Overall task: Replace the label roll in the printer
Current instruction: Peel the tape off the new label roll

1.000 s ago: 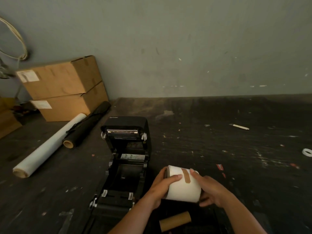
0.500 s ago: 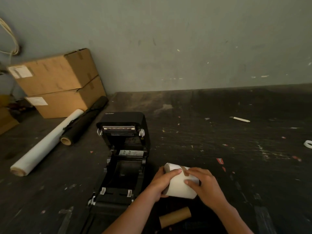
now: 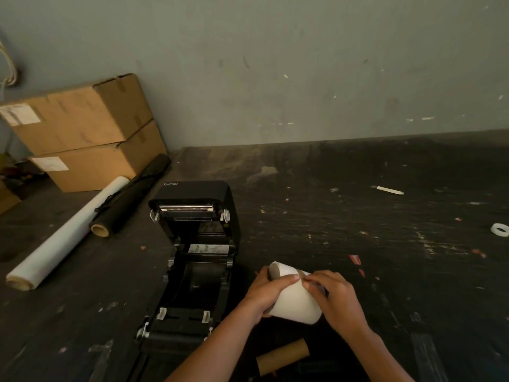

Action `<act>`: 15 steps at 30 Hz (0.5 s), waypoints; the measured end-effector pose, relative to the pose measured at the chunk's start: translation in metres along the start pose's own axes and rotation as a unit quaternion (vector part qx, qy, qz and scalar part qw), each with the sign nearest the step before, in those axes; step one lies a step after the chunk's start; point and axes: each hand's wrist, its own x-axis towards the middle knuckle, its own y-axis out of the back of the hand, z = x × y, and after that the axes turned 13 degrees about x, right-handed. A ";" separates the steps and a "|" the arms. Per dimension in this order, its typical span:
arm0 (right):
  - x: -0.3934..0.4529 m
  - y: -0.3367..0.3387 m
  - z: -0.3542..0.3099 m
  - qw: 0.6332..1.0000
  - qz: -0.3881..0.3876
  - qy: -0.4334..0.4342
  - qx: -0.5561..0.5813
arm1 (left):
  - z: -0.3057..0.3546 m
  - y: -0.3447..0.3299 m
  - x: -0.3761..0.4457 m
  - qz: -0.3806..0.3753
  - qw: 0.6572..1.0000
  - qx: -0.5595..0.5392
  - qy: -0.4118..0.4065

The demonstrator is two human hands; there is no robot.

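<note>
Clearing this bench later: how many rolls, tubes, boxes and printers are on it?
Label roll: 1
Empty cardboard core: 1
Long white roll: 1
Long black roll: 1
Tape ring: 1
Cardboard boxes: 2
Printer: 1
Total: 8

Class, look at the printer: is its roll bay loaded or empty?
Empty. The printer's lid is raised, its bay shows only dark plastic, and both hands still hold the new label roll beside it.

Dark floor (image 3: 344,216): printer (image 3: 192,257), boxes (image 3: 88,139), rolls (image 3: 66,238).
</note>
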 end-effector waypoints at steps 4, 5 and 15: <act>-0.002 0.003 0.001 1.000 -0.005 0.009 -0.019 | 0.001 0.000 0.000 -0.008 1.000 0.008 -0.004; -0.002 0.004 0.002 0.999 -0.015 0.013 -0.026 | 0.002 0.000 0.000 -0.009 1.000 0.011 -0.006; 0.001 0.013 0.003 0.997 -0.042 0.028 -0.051 | 0.007 -0.002 -0.001 -0.005 0.999 0.040 -0.009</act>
